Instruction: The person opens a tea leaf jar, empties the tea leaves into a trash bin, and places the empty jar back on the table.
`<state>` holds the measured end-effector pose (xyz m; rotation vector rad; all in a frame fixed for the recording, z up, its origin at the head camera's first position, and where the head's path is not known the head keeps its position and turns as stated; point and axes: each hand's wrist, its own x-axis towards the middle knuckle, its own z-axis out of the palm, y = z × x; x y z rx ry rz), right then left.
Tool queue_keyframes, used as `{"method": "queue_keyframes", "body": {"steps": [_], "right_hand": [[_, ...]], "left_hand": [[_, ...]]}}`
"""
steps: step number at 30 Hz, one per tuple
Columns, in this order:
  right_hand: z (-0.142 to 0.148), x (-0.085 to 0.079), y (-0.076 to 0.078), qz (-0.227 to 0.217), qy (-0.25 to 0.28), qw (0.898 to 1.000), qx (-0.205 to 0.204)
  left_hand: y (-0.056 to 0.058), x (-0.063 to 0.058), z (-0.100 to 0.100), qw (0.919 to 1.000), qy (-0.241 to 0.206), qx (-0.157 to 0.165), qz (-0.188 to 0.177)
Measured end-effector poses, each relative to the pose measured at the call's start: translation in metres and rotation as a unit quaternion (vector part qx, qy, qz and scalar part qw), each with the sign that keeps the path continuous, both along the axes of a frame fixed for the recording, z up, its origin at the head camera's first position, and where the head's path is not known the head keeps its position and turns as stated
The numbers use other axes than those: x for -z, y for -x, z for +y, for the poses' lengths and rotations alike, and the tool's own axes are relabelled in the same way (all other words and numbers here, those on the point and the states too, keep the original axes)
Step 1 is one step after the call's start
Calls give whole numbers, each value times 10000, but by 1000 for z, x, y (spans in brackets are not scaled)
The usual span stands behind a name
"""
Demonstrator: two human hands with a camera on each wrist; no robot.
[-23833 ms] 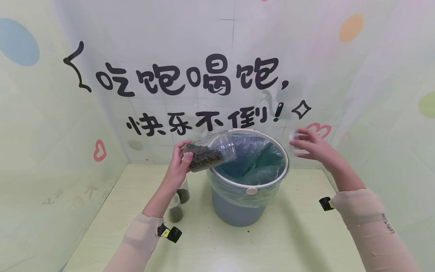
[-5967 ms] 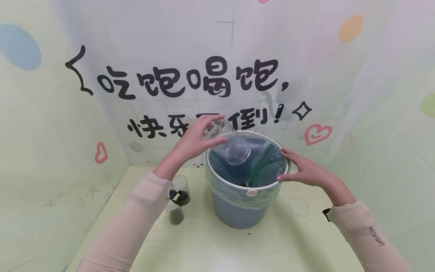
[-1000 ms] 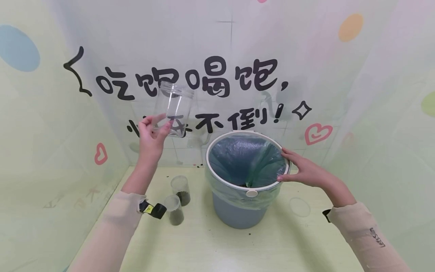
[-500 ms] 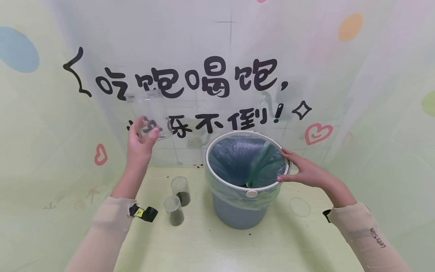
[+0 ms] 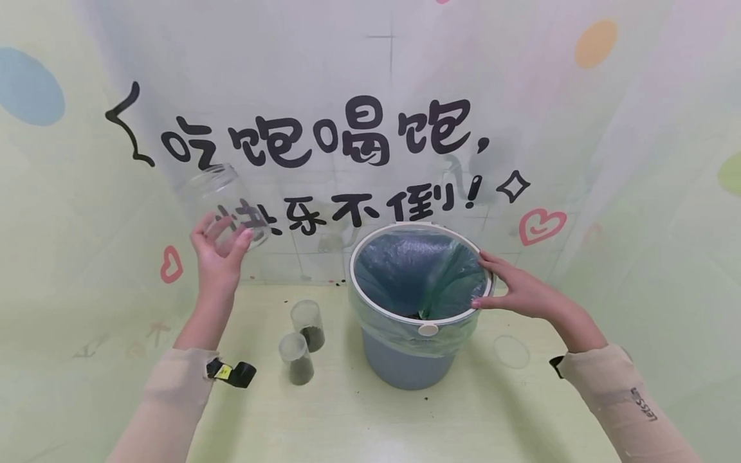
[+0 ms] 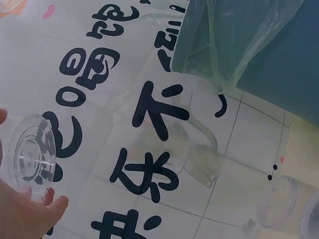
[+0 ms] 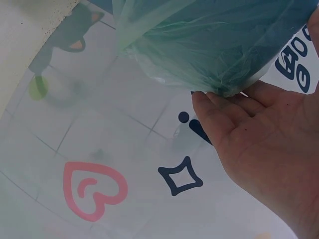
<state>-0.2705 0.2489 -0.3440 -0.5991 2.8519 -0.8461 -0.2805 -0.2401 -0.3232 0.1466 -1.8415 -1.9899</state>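
My left hand point(image 5: 219, 257) grips a clear plastic jar point(image 5: 226, 199) near its base, raised above the left side of the table. The jar looks empty and its threaded mouth tilts up and to the left; in the left wrist view the round jar base point(image 6: 32, 157) shows. My right hand point(image 5: 518, 289) holds the right side of the white rim of a blue-grey trash bin point(image 5: 408, 366). A green translucent bag point(image 5: 417, 267) lines the bin, folded over its outside, with a little dark material low inside it.
Two smaller clear containers point(image 5: 307, 315) point(image 5: 295, 357) with dark contents stand left of the bin. A clear round lid point(image 5: 511, 352) lies on the table right of it. Dark crumbs dot the table point(image 5: 382, 418). A printed curtain point(image 5: 324, 64) hangs behind.
The jar held dark granules in the oldest frame and was tipped over the bin later. Over the last second my left hand moved it left and slightly down. The right hand stayed at the rim.
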Motion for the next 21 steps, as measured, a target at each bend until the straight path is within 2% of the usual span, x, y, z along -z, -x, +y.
{"method": "queue_keyframes", "body": {"steps": [8, 21], "right_hand": [[-1, 0, -1, 2, 4, 10000, -2], [-1, -1, -2, -19, 33, 10000, 2]], "left_hand": [[-3, 11, -13, 9991, 281, -301, -135], [-1, 25, -31, 9982, 314, -379, -351]]}}
